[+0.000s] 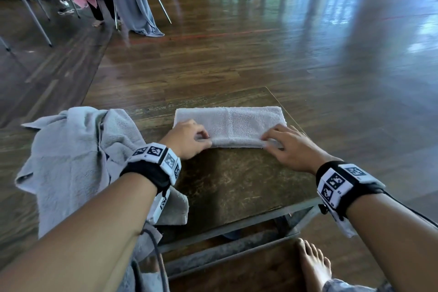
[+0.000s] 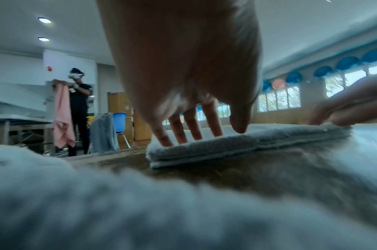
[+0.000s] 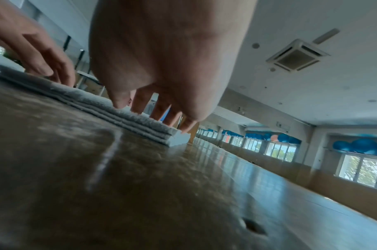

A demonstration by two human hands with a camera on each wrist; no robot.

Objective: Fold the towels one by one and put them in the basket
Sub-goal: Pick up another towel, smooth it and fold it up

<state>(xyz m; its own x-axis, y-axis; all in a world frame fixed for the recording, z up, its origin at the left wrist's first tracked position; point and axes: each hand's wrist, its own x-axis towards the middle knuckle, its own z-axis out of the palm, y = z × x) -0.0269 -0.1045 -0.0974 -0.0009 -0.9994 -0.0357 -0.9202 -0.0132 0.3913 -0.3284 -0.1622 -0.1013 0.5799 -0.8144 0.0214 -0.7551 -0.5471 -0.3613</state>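
A grey-white towel (image 1: 230,125), folded into a long narrow strip, lies across the far part of a small dark wooden table (image 1: 237,185). My left hand (image 1: 201,138) rests on the towel's near left edge. In the left wrist view its straight fingers (image 2: 193,128) touch the top of the towel (image 2: 258,143). My right hand (image 1: 272,140) presses the near right corner, where its fingers (image 3: 159,110) and thumb stand on the stacked layers of the towel (image 3: 86,101). A heap of unfolded grey towels (image 1: 71,161) hangs over the table's left side. No basket is in view.
The towel's right end reaches the table's right edge. My bare foot (image 1: 312,265) is on the wooden floor under the table's near right corner. At the far left, a person (image 2: 78,104) holds a pink cloth beside a blue chair (image 2: 119,123) draped in grey cloth.
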